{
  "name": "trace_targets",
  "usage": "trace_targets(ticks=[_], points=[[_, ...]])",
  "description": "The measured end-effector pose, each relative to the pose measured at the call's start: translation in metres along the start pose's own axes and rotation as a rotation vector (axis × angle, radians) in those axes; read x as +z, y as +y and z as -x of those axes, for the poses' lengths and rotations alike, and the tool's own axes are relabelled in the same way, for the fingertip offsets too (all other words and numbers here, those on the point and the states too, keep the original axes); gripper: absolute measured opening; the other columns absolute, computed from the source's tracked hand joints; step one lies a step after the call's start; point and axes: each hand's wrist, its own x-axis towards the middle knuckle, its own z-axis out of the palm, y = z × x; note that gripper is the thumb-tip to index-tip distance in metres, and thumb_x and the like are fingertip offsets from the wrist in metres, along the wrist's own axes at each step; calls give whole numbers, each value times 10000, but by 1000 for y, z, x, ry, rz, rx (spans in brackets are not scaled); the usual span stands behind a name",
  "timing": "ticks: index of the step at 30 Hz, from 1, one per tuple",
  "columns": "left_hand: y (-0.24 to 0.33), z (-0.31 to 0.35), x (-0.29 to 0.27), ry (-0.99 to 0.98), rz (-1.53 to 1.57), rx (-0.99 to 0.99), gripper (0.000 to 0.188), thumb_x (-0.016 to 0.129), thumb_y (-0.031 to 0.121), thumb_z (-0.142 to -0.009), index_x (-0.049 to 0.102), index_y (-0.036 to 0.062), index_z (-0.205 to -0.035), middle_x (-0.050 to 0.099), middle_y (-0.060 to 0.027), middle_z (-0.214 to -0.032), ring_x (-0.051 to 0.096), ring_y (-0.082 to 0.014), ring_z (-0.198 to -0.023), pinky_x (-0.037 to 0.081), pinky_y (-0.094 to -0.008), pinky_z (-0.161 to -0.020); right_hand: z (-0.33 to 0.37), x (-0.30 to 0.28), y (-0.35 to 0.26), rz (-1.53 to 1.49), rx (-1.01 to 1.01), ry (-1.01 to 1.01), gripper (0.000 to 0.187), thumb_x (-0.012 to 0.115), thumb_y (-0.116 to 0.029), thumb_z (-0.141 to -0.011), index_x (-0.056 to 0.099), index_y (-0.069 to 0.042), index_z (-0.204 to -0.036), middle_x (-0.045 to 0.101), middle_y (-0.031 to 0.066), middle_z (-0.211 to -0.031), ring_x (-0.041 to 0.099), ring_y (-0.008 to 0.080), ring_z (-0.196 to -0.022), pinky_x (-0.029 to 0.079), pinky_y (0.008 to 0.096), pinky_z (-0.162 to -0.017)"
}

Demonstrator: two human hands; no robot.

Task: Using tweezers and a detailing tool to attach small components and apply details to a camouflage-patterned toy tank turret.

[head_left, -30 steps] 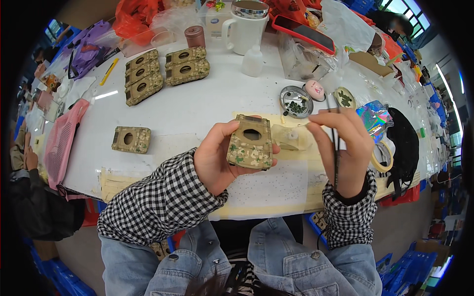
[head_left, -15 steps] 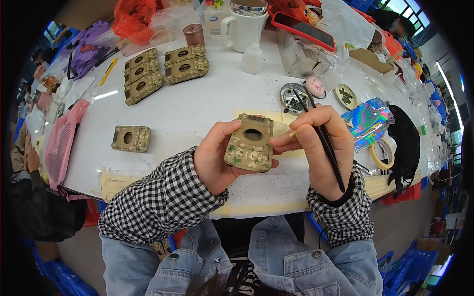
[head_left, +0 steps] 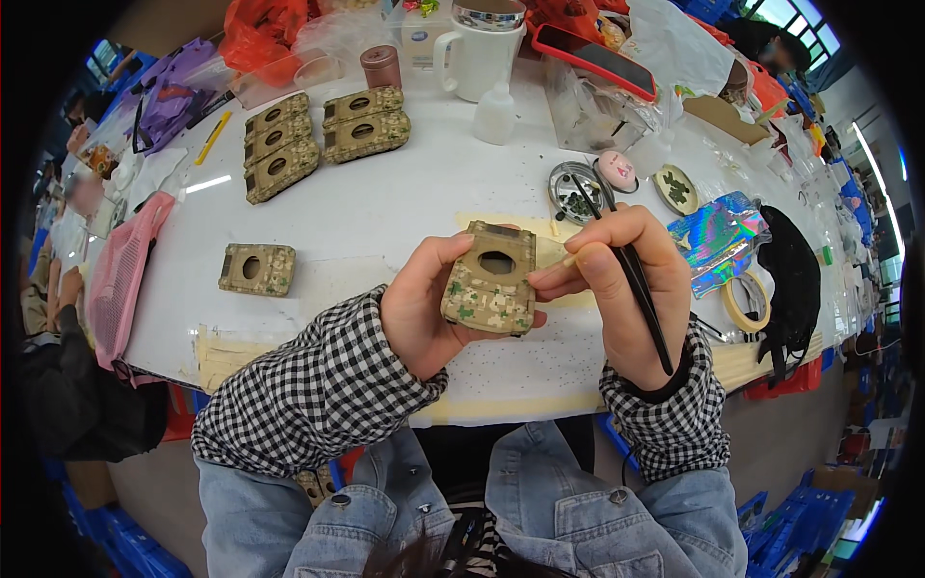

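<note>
My left hand (head_left: 416,313) is closed round the side of a camouflage model tank hull (head_left: 488,301), a tan and green box shape with an oval hole in its top. Black tweezers (head_left: 640,289) lie through my right hand (head_left: 631,332), their tips pointing up and away. The same hand pinches a small pale stick (head_left: 568,260) between thumb and finger, close to the hull's right edge. Whether the stick touches the hull I cannot tell. Another such hull (head_left: 256,270) rests on the table to the left.
Several more hulls (head_left: 280,168) stand in rows at the back left. Beyond my right hand are a round dish of small dark parts (head_left: 567,206), a second dish (head_left: 675,189) and a tape roll (head_left: 746,301). A white mug (head_left: 480,63) and small bottle (head_left: 494,116) stand farther back.
The hull in my left hand has shifted very slightly to the right. My right hand holds nearly the same place with the tweezers and stick.
</note>
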Motion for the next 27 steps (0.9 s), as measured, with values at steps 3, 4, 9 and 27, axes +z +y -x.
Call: trace_targets(ticks=[3, 4, 9, 27], points=[[0, 0, -1, -17, 6, -8, 472, 360, 333, -896, 430, 4, -1226, 536, -173, -1171, 558, -293, -1045, 452, -464, -926, 0, 0, -1, -9, 9, 8, 111, 509, -87, -913, 490, 22, -919, 641, 114, -793, 627, 115, -744, 516, 234, -680], [0, 0, -1, -24, 7, -10, 471, 357, 332, -897, 429, 3, -1226, 536, -173, -1170, 558, -295, -1044, 452, -464, -925, 0, 0, -1, -14, 13, 11, 110, 510, -87, -913, 490, 22, -918, 641, 113, -793, 626, 115, -743, 516, 233, -680], [0, 0, -2, -31, 7, -5, 470, 356, 331, -898, 427, 3, -1227, 536, -174, -1169, 554, -296, -1050, 451, -465, -925, 0, 1, -1, -10, 19, 11, 108, 513, -87, -911, 492, 20, -915, 641, 109, -788, 625, 112, -737, 517, 233, -682], [5, 0, -1, 43, 66, 32, 481, 305, 331, -911, 406, 5, -1251, 555, -274, -1086, 601, -321, -926, 510, -374, -804, -2, -39, 16, 689, -404, 298, 62, 641, -10, -786, 582, 4, -799, 575, 77, -738, 546, 160, -644, 444, 260, -596]])
